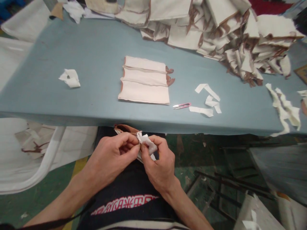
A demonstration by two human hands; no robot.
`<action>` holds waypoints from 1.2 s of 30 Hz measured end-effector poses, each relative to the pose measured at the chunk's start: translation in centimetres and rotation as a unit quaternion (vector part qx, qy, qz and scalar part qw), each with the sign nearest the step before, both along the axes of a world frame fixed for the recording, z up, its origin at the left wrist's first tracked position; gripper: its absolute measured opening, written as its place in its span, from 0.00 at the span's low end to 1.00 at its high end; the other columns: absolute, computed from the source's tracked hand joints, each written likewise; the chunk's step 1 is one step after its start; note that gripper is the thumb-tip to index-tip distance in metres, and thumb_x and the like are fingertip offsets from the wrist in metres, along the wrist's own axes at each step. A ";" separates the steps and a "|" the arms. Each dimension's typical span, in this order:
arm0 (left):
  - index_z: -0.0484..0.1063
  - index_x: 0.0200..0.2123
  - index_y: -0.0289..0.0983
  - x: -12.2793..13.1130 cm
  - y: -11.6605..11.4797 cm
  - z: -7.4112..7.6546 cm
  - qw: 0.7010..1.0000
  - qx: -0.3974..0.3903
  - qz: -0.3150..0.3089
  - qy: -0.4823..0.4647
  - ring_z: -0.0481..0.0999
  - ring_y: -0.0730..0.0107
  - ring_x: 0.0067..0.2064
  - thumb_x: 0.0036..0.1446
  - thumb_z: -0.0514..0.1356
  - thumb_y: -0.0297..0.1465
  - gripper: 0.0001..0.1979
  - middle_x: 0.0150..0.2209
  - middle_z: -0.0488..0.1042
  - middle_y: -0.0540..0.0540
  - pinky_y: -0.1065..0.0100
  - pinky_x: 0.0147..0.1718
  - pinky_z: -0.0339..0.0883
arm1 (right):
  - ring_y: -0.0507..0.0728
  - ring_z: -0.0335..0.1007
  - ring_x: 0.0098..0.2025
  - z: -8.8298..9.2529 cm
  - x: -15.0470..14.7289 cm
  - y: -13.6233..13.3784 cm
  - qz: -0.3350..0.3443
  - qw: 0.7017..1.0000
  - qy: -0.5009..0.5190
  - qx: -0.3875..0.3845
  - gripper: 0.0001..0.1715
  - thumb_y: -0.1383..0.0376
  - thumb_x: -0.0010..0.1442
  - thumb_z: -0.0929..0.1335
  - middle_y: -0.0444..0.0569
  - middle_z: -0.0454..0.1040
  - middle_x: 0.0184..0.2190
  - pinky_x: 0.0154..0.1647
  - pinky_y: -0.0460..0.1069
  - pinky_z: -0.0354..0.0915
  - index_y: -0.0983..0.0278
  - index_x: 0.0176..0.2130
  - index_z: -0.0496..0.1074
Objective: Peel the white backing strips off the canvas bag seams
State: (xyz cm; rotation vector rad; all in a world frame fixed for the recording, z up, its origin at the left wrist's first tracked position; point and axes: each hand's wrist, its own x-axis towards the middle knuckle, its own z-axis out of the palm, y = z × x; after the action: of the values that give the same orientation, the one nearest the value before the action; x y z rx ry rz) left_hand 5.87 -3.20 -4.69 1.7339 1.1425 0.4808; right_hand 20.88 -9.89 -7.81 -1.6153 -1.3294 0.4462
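Just below the table's front edge, over my lap, my left hand [114,153] pinches the edge of a cream cloth piece with a brown lining [128,128]. A white fabric strip [151,146] sits between the thumb and fingers of my right hand [160,163], close against that edge. How strip and cloth join is hidden by my fingertips. On the table ahead lie several cream cloth pouches [144,92], overlapping in rows with brown ties at their right side. Pink-handled thread snips [183,105] rest to their right, beside loose white strips [202,111].
A large heap of cream cloth pieces [182,36] covers the back right of the blue-grey table [100,48]. One crumpled strip [74,81] lies at left, and ragged scraps [283,108] at right. Below left is a white bin [54,153] holding cloth. Dark metal bars [227,185] stand low at right.
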 end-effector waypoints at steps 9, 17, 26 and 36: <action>0.75 0.26 0.37 0.4 0.1 0.2 0.998 -0.040 0.036 -0.011 0.70 0.73 0.23 0.55 0.61 0.34 0.08 0.22 0.76 0.52 0.73 0.22 0.60 | 0.54 0.75 0.27 -0.6 -0.8 0.1 -0.034 0.994 0.103 -0.033 0.04 0.64 0.62 0.70 0.43 0.80 0.30 0.30 0.47 0.71 0.61 0.40 0.73; 0.70 0.25 0.38 2.2 -0.7 -1.9 0.943 -0.226 0.135 -0.206 0.70 0.75 0.21 0.50 0.67 0.38 0.12 0.20 0.74 0.53 0.73 0.24 0.67 | 0.52 0.73 0.27 -1.2 0.1 0.6 -0.035 0.965 0.237 -0.107 0.10 0.60 0.62 0.71 0.42 0.78 0.29 0.28 0.46 0.70 0.63 0.42 0.73; 0.74 0.27 0.38 1.5 -0.8 -1.0 0.997 0.026 0.018 -0.074 0.72 0.72 0.27 0.61 0.58 0.32 0.10 0.26 0.76 0.51 0.72 0.28 0.65 | 0.56 0.82 0.37 0.1 3.0 0.7 0.076 0.996 -0.039 0.023 0.09 0.67 0.63 0.70 0.46 0.83 0.38 0.41 0.49 0.77 0.59 0.46 0.74; 0.73 0.28 0.38 2.3 -1.2 -0.9 0.995 0.084 -0.017 -0.058 0.72 0.72 0.27 0.61 0.56 0.29 0.10 0.26 0.76 0.52 0.71 0.29 0.63 | 0.56 0.81 0.37 1.4 3.5 0.4 0.089 0.994 -0.061 -0.012 0.07 0.68 0.64 0.68 0.47 0.82 0.36 0.41 0.49 0.75 0.59 0.43 0.74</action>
State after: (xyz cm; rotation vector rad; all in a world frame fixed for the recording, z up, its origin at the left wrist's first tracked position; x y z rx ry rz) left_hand 8.18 -4.35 -5.63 1.8418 1.0120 0.6631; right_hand 24.37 -9.45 -6.37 -1.5713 -1.5731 0.4781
